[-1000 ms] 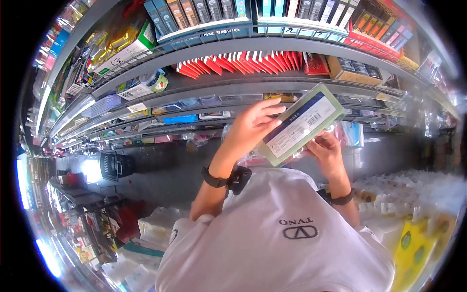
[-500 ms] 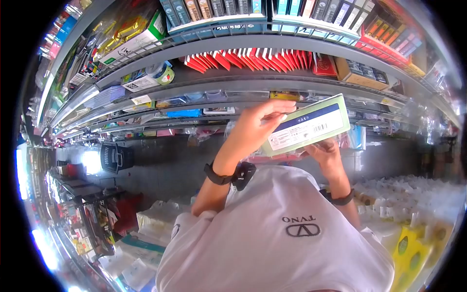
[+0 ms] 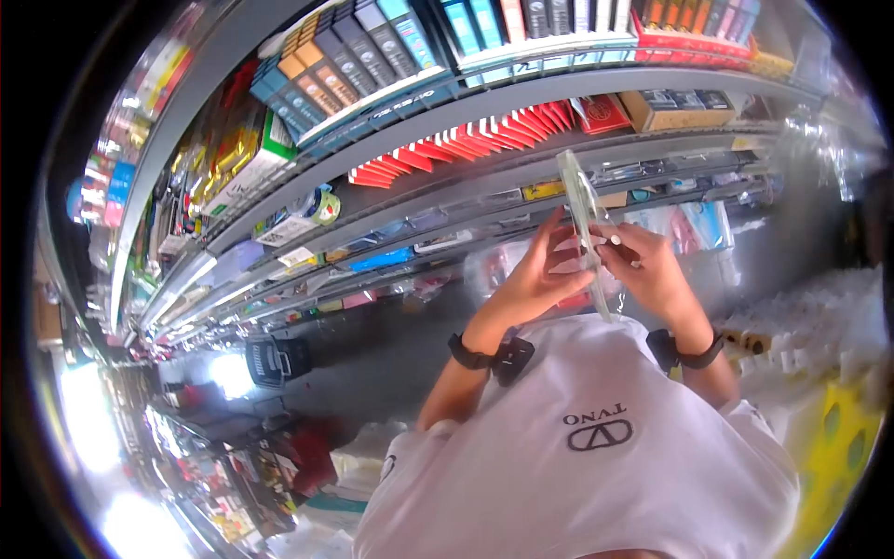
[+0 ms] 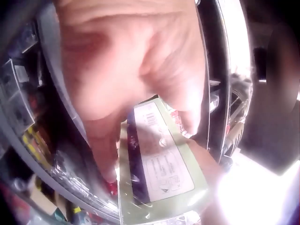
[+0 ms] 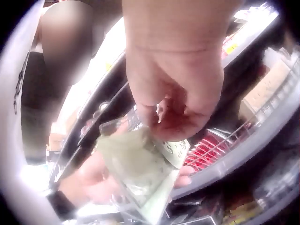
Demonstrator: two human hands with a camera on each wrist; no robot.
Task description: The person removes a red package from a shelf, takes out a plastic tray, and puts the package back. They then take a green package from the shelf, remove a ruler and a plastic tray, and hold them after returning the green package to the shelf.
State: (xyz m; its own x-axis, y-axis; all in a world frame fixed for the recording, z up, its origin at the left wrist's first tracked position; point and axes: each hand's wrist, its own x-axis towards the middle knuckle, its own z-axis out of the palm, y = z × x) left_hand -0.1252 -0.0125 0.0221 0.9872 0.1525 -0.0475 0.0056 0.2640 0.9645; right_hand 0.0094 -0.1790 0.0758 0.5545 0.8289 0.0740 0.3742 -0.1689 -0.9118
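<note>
The green package (image 3: 582, 219) is between the two hands in front of the white shirt (image 3: 577, 456); half a second ago the head view showed its broad labelled face, and now it stands nearly edge-on there, long side running up and down with a slight lean; its label (image 4: 164, 159) shows in the left wrist view. The left hand (image 3: 531, 287) straddles the package, fingers on one side and thumb on the other, this grip clamped on it; the right hand (image 3: 654, 272), previously partly hidden beneath the package, is now more in view at its side, fingers curled and the grip closed on its edge. The head view has tilted; the shelf rail (image 3: 559, 88) slants more steeply, and the basket (image 3: 270, 361) on the floor appears farther right.

The package's upper end overlaps the lower shelf rows in the head view, below the red envelopes (image 3: 466, 144); whether it touches a shelf cannot be told; its lower end is near the shirt's upper part. Dark floor (image 3: 400, 345) shows to the left of the left forearm, with open room there; to the right, pale wrapped goods (image 3: 801, 312) lie near the right forearm, their exact gap unclear.
</note>
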